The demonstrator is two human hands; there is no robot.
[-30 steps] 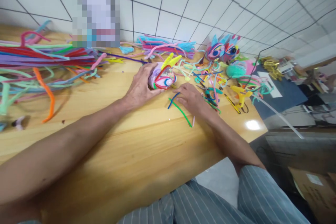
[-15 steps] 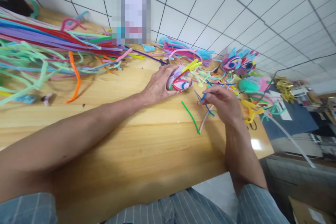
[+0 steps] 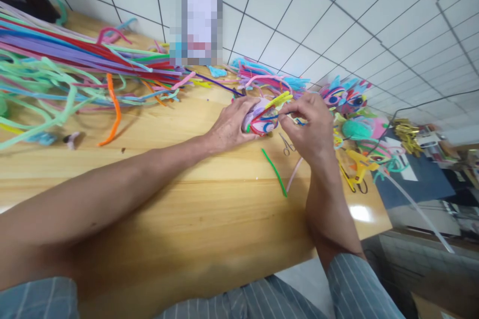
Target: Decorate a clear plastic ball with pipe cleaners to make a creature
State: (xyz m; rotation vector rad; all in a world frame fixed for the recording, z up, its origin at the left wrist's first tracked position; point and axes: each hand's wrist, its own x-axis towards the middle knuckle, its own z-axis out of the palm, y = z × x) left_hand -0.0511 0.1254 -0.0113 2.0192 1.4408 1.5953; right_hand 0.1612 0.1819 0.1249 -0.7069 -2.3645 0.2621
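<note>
One toy (image 3: 258,118) clamped in left hand (image 3: 232,123), toward table's (image 3: 187,199) far side.
Toy is lilac, with yellow tufts (image 3: 280,100) and a red-edged, blue-ringed eye (image 3: 266,128). Blue strip (image 3: 271,118) is pinched by right hand (image 3: 309,127) over toy; contact can't be told. Box (image 3: 428,305) at lower right, contents hidden.

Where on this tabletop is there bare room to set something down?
Bare yellowish wooden tabletop spreads between the forearms, nearer than the thin green fuzzy stem; a smaller patch separates the curved orange fuzzy stem from the left hand. It is crowded along the white tiled wall and around the yellow glue gun.
</note>
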